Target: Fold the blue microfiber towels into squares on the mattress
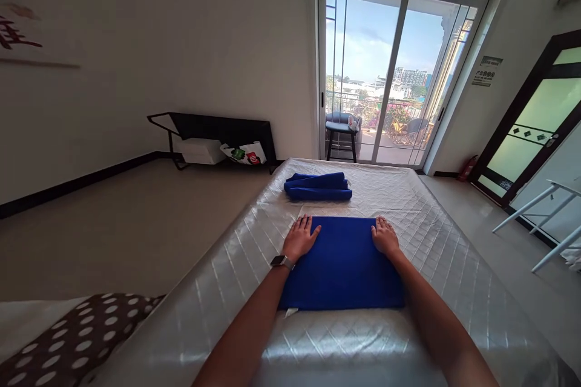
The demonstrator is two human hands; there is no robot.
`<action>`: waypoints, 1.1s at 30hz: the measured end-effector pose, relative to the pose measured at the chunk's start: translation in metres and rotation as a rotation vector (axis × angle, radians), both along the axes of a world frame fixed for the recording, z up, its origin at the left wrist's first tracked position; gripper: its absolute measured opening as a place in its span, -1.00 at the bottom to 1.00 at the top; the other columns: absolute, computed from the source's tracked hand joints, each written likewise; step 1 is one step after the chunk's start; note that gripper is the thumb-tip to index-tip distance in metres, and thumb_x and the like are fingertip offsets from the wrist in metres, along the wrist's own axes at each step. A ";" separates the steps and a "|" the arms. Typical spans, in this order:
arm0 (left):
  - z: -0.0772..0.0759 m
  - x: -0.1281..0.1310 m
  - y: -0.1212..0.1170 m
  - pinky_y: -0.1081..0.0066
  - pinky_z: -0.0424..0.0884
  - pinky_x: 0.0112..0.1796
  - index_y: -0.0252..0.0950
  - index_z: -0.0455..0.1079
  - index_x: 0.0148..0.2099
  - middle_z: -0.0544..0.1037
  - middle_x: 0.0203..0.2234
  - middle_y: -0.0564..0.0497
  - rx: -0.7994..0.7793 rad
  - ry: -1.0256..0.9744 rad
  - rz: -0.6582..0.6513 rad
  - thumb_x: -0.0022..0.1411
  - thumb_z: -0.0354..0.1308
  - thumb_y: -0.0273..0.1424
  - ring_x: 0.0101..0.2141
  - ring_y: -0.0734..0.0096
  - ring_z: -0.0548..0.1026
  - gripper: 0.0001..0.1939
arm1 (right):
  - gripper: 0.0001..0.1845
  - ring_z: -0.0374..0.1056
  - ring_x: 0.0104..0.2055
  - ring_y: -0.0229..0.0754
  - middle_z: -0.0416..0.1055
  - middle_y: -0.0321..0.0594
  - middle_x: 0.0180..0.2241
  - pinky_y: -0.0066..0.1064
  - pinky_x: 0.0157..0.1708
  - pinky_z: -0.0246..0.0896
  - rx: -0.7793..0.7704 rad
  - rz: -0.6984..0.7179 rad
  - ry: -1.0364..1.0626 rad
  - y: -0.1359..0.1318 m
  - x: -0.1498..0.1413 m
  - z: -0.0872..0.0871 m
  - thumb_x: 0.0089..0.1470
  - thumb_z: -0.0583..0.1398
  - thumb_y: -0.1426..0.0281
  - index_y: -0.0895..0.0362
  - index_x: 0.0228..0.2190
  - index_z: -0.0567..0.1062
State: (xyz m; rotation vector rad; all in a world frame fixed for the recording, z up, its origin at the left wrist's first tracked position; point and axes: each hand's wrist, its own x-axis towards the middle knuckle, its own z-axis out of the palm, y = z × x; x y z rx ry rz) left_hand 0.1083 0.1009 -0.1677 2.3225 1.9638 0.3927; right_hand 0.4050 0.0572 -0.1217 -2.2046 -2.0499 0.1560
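Note:
A blue folded cloth point(345, 266) lies flat as a near rectangle on a silvery quilted mattress point(227, 290), a small white tag showing at its near edge. My left hand point(301, 237), with a watch at the wrist, rests open and flat at the cloth's far left corner. At the far right corner my right hand point(385, 236) also lies open, fingers pointing away from me. Neither hand grips anything. Beyond them a second blue cloth point(318, 186) sits in a loosely folded bundle on the mattress.
A brown polka-dot fabric point(82, 332) is at the lower left. Along the back wall stands a black rack point(222, 128) with a white box point(200, 151) and a printed bag point(247, 153). A white-legged table point(544, 211) is at right, near a dark-framed door point(521, 127).

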 end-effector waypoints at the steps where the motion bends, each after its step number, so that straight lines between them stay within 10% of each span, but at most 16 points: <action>1: 0.000 0.001 0.000 0.06 0.01 0.33 -0.45 0.10 0.42 0.14 0.39 -0.27 0.000 -0.006 0.000 0.42 -0.29 0.00 0.38 0.00 0.06 -0.23 | -0.38 -0.15 0.46 -0.11 0.02 0.10 0.39 -0.19 0.37 -0.20 -0.004 0.000 -0.011 0.000 0.000 0.002 0.37 -0.14 0.33 0.33 0.36 0.09; 33: -0.006 -0.001 0.006 0.08 0.02 0.32 -0.48 0.06 0.42 0.15 0.39 -0.29 0.006 0.066 -0.012 0.43 -0.30 -0.05 0.38 0.03 0.08 -0.25 | -0.29 -0.23 0.48 -0.13 -0.10 -0.03 0.43 -0.27 0.39 -0.35 0.004 -0.036 0.070 -0.028 -0.007 -0.012 0.37 -0.15 0.18 0.34 0.38 0.03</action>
